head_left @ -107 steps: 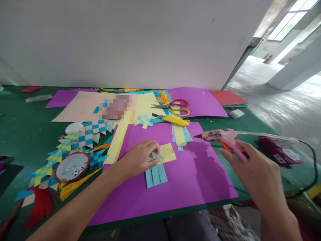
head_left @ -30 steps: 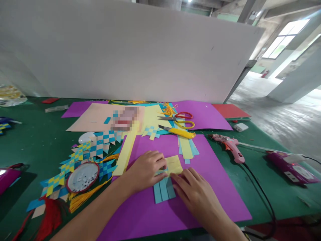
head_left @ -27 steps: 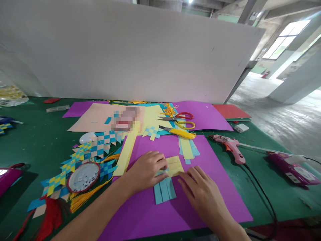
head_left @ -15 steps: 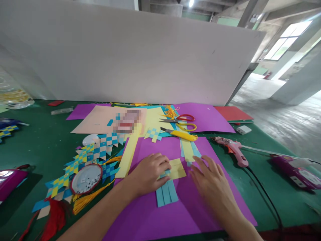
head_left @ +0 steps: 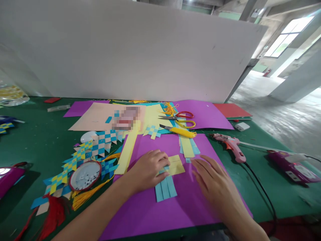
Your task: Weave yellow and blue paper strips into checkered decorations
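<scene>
Left hand pinches the crossed light-blue and yellow paper strips!
They lie flat on the large purple paper sheet; right hand, empty, fingers loosely open, hovers or rests just beside them, I can't tell.

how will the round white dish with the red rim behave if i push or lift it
The round white dish with the red rim looks shallow, so the small dark pieces in it could slide or spill if tipped. It lies close against blue and yellow woven paper pieces, so a push would probably shift them too.
</scene>
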`<action>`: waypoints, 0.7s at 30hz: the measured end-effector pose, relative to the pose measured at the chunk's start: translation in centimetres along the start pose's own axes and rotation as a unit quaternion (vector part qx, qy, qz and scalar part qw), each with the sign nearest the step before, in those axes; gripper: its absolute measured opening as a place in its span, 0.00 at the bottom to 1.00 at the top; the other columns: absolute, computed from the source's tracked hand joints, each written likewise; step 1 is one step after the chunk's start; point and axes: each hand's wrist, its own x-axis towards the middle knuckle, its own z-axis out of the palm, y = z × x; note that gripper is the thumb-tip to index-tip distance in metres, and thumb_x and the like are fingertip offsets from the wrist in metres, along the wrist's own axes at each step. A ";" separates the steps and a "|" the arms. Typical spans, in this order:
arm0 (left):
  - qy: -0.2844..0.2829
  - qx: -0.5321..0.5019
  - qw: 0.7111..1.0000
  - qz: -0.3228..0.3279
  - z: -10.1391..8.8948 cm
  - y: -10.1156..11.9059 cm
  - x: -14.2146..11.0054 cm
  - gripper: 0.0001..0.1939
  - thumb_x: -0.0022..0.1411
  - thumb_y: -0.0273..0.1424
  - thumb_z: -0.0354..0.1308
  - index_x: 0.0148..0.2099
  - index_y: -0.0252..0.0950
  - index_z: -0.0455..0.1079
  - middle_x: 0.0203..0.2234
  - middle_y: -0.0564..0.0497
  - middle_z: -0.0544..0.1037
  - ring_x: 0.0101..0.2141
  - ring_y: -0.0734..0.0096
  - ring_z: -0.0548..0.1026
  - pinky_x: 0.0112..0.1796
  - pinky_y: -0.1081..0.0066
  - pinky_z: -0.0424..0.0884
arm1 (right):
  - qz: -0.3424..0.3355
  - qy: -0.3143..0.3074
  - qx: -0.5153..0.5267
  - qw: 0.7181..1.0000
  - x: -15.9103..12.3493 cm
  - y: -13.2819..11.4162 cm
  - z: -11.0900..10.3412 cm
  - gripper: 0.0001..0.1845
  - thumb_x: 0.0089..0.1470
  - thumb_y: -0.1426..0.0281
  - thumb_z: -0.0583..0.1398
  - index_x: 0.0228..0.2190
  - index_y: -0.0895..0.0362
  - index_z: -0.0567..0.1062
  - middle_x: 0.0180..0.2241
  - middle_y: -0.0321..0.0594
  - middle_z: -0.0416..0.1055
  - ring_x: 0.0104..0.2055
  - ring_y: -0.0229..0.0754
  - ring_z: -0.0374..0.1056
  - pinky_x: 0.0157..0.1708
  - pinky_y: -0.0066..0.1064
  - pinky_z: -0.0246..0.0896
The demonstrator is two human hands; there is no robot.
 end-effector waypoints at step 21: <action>0.011 0.009 1.000 -0.006 0.1 0.1 0.0 0.15 0.65 0.38 0.51 0.49 0.36 0.69 0.44 0.44 0.73 0.45 0.58 0.69 0.47 0.58 0.66 | -0.117 -0.084 0.042 0.989 5.7 2.4 2.4 0.10 0.58 0.77 0.55 0.35 0.58 0.76 0.42 0.45 0.73 0.58 0.52 0.58 0.54 0.46 0.60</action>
